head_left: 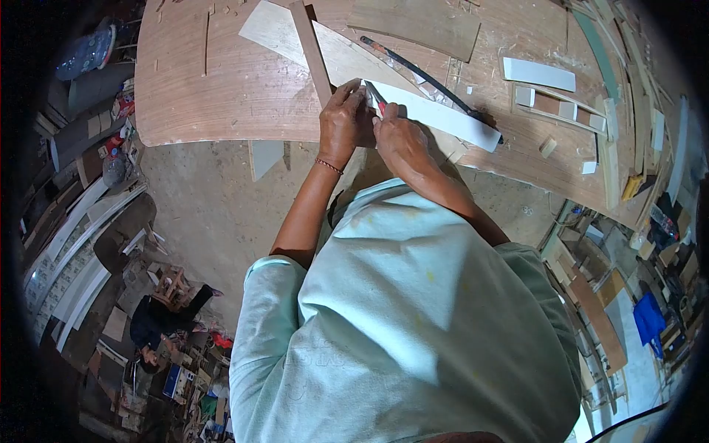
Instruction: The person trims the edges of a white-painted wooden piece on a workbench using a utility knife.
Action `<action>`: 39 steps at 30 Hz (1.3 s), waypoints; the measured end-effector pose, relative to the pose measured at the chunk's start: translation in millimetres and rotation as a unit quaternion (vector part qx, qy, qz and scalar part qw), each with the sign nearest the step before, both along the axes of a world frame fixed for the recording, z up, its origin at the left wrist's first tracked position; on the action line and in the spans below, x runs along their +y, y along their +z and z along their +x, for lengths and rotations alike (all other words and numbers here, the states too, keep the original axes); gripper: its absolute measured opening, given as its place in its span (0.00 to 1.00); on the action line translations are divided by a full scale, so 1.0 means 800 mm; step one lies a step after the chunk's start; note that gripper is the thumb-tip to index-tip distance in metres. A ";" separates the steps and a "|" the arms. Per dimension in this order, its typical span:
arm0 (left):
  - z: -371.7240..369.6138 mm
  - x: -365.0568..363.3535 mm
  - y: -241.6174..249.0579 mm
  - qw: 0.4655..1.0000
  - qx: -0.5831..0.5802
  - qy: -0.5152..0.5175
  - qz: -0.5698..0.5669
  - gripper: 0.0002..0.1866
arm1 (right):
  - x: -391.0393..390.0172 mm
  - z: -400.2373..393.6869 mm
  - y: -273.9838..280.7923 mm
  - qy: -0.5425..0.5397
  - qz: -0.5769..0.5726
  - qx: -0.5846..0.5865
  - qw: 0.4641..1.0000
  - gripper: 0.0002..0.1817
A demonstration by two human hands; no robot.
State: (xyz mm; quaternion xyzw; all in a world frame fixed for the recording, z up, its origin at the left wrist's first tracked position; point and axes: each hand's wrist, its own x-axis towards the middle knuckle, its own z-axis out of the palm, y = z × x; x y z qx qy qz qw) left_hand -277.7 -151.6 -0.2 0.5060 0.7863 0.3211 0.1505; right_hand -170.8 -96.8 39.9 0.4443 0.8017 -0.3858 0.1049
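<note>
At the near edge of the wooden table, my left hand (341, 122) is closed on the end of a white strip (443, 118). The strip runs from there down to the right. My right hand (401, 140) is wrapped round a cutter with a red part (381, 108), its blade lying over the strip's left end. A brown wooden bar (311, 52) slants away just beyond my left hand. Behind the strip lies a long dark saw-like tool (428, 74). A pale pointed board (347, 55) lies under the bar.
On the right of the table (221, 111) are a white block (539, 74), a small wooden frame (559, 111) and long slats. Another person (166, 325) is at the lower left, among stacked boards and clutter. More boards lean at the lower right.
</note>
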 end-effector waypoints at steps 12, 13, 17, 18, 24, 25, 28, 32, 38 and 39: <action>-0.002 0.007 0.008 0.999 0.025 -0.004 0.023 0.13 | 0.013 0.009 0.002 -0.048 -0.041 0.008 0.998 0.20; -0.003 0.013 0.011 0.999 0.039 -0.013 0.030 0.14 | 0.016 0.010 0.005 -0.047 -0.033 0.016 0.998 0.20; 0.007 0.035 0.005 0.998 0.040 -0.048 0.030 0.16 | 0.031 0.025 0.003 -0.066 0.039 0.061 0.995 0.22; 0.012 0.043 0.005 0.997 0.038 -0.060 0.039 0.16 | 0.035 0.027 0.004 -0.077 0.054 0.059 0.994 0.23; 0.026 0.073 0.008 0.995 0.000 -0.040 0.089 0.10 | 0.052 0.035 0.032 -0.126 0.062 0.085 0.986 0.21; 0.027 0.073 0.009 0.995 0.004 -0.033 0.093 0.11 | 0.055 0.037 0.032 -0.137 0.079 0.097 0.983 0.21; 0.023 0.068 0.016 0.997 -0.004 -0.027 0.079 0.11 | 0.057 0.041 0.028 -0.143 0.077 0.128 0.978 0.22; 0.034 0.064 0.008 0.994 -0.049 -0.035 0.096 0.09 | 0.046 0.052 0.014 -0.120 0.124 0.103 0.980 0.18; 0.040 0.045 0.007 0.994 -0.035 -0.003 0.102 0.09 | 0.043 0.045 0.009 -0.117 0.021 0.105 0.987 0.20; 0.036 0.041 0.010 0.993 -0.032 0.008 0.116 0.09 | 0.039 0.038 0.012 -0.105 0.020 0.108 0.988 0.20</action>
